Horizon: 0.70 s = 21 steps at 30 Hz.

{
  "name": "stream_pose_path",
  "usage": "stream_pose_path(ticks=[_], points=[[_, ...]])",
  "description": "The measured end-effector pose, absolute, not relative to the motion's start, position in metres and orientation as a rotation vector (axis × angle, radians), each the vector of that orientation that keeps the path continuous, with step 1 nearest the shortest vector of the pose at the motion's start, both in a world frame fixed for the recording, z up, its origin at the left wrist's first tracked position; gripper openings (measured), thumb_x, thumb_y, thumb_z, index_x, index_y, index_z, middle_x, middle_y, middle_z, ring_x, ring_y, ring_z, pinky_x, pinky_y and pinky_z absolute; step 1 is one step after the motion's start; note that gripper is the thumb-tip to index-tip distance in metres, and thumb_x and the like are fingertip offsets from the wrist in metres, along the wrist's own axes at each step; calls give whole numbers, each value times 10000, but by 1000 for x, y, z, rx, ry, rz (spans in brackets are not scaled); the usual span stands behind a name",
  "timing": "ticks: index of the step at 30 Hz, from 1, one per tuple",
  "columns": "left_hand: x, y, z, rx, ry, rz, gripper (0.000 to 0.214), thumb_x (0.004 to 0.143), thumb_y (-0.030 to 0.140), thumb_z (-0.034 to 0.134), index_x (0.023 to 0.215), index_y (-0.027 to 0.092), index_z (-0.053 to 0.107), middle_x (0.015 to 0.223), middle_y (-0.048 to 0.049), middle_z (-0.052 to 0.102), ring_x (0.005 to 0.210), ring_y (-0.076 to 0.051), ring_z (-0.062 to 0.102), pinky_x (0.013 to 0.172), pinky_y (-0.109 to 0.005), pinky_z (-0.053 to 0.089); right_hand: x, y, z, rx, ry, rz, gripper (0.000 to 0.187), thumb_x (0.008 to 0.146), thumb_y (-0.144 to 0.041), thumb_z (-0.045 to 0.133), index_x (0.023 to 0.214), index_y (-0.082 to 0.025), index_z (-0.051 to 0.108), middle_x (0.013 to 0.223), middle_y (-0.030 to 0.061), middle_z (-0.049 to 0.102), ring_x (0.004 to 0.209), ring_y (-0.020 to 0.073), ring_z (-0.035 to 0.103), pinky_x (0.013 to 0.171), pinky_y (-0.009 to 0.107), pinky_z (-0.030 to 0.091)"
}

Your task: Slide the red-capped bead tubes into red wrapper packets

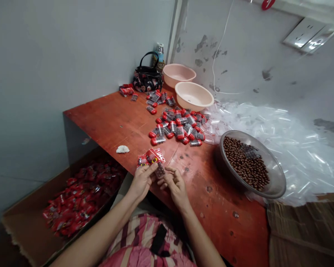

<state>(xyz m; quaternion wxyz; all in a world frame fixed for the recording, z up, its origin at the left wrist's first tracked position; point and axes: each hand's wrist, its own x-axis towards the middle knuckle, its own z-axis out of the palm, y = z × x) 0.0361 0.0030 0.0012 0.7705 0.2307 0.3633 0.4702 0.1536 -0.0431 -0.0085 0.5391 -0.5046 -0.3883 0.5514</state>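
My left hand is closed, its thumb pressed on a small clear pack of dark brown balls. At the pack's near end, my right hand has its fingers curled in a pinch against it. Just beyond my left fingers lie red printed packets with yellow and black marks; whether the fingers also touch them I cannot tell. Farther up the red table is a heap of filled clear packs with red ends.
A grey bowl of brown balls stands on the right, beside a big pile of clear empty packs. Two pale basins, a black flowered bag and a flask are behind. A carton of red packets sits below left.
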Motion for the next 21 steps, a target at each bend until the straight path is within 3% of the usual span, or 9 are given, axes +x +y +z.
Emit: stream_pose_path(ticks=[3,6,9,13,16,18,21], points=[[33,-1,4,465,771,1000,175,659,257,659,704,89,637,660,-58,632,582,-141,571,576,-273,473,156,-43,-5,-1194,-895,1359,204,753,-322,580,874,-166,531,653,4,623,538,110,583,528,230,483],[35,-9,6,506,738,945,159,661,239,658,656,83,629,600,-52,617,533,-134,559,526,-261,461,151,-37,-2,-1203,-805,1353,165,737,-311,595,775,-171,518,575,-27,593,471,97,567,463,204,464],[30,-16,7,493,761,979,152,658,228,664,638,84,622,627,-68,641,563,-142,584,575,-263,472,143,-31,1,-1202,-798,1338,171,718,-299,614,743,-174,501,542,-44,570,432,86,545,413,179,432],[4,-19,8,330,829,1255,303,681,380,626,831,117,632,886,-115,672,837,-219,617,759,-333,478,142,-28,6,-1188,-843,1338,188,726,-313,599,819,-177,508,595,-22,603,450,95,548,417,192,433],[-9,-18,7,350,951,1317,454,689,485,565,995,152,600,978,-124,654,924,-246,594,799,-371,464,154,-28,8,-1231,-877,1261,185,774,-349,537,817,-172,504,599,-7,610,465,97,552,426,191,429],[-6,-13,7,601,1057,1237,414,636,397,651,985,177,622,1023,-114,641,1000,-265,554,873,-385,413,162,-29,8,-1269,-914,1218,190,793,-357,512,798,-167,507,592,-3,607,471,94,547,433,186,424],[11,2,4,1116,1150,1197,369,518,209,749,877,250,673,1150,-58,578,1216,-270,337,1028,-389,185,168,-32,7,-1324,-967,1189,197,798,-359,507,774,-163,516,597,5,614,472,94,537,439,190,424]])
